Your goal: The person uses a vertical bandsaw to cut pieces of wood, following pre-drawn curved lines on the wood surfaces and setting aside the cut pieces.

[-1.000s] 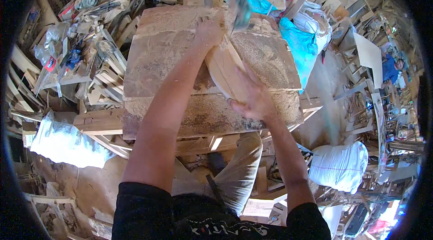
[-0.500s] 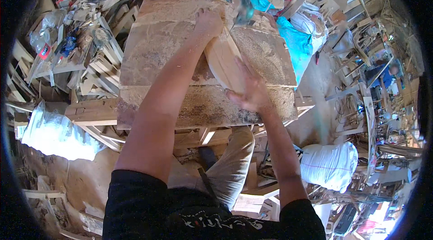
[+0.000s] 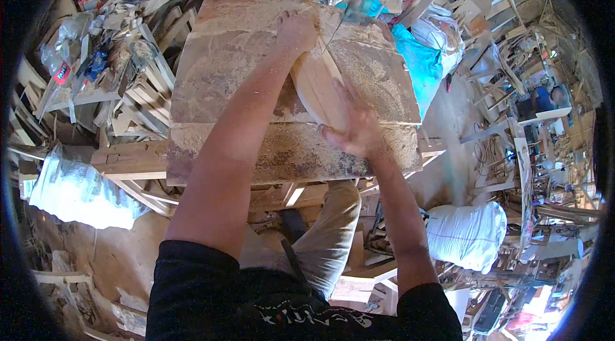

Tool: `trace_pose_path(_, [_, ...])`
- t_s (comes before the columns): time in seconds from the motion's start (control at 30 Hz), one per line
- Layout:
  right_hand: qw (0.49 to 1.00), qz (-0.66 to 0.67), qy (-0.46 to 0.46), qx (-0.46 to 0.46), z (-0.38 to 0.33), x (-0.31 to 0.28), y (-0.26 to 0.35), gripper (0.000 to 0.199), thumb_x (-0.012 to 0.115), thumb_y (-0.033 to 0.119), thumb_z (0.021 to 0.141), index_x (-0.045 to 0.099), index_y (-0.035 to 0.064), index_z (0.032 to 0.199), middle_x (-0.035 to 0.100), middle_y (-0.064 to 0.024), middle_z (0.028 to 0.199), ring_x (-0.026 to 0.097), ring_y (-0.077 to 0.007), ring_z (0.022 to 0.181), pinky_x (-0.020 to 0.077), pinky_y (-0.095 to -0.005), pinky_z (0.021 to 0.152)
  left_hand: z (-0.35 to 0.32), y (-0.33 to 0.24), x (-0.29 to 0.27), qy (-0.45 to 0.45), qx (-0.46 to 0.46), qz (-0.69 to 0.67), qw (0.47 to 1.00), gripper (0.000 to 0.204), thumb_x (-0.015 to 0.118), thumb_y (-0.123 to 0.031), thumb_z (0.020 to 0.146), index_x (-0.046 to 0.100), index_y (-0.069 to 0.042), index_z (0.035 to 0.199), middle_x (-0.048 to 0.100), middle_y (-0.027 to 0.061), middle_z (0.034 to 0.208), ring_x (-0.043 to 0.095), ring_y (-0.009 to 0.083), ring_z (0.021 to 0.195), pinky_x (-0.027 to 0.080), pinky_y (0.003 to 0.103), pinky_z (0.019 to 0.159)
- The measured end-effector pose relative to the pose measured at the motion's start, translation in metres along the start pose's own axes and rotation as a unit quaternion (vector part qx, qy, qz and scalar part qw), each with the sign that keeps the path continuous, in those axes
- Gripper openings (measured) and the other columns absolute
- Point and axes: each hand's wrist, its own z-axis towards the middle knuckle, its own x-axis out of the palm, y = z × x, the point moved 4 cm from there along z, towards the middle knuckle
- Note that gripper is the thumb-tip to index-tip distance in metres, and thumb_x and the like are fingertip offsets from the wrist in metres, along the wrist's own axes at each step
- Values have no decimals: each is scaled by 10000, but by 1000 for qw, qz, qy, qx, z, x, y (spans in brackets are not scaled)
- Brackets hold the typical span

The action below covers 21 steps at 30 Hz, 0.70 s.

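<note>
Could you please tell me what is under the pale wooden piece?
Under the pale wooden piece is the brown, dusty tabletop, visible around it. The part directly beneath is covered, so I cannot see it.

I see the board lying flat on the table, stretched between the two hands. It is pale, bare wood, longer than it is wide, with its left side bowed outward and its right side closer to straight. I can make out a thin dark line along its upper face. It slants, the far end beside the left hand and the near end under the right hand, whose thumb sits by the bowed side. That hand hides part of it from me.
</note>
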Motion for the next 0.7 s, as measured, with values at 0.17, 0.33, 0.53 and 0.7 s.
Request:
trace_pose_path(0.17, [1000,1,-12,-16,2,-3,1,1060,837,409,709,352,50,1579,347,-287,1610,465,-488,1401,417,-510,1166,3,1,-3,-6,-11,-25,1000,450,540,-207,923,632,66,1269,543,307,1403,472,465,1341,348,576,1151])
trace_pose_path(0.33, [1000,7,-9,-18,2,-1,-1,1052,809,409,729,330,64,1599,320,-297,1627,442,-472,1432,406,-504,1165,2,1,-5,35,-11,-44,998,466,563,-198,917,622,66,1296,524,307,1429,452,467,1372,341,581,1160])
trace_pose_path(0.53, [1000,6,-14,-14,8,0,9,1034,826,379,741,334,49,1589,318,-294,1626,428,-475,1439,392,-498,1182,7,8,-3,62,-7,9,998,496,645,-203,878,625,56,1300,507,310,1451,431,477,1401,355,585,1157])
trace_pose_path(0.7, [999,-29,-34,-30,7,2,-1,1046,818,419,743,329,25,1579,342,-300,1606,462,-493,1402,419,-509,1163,5,-2,-6,36,-6,-14,999,500,665,-212,864,631,29,1301,517,308,1436,457,484,1362,369,584,1145])
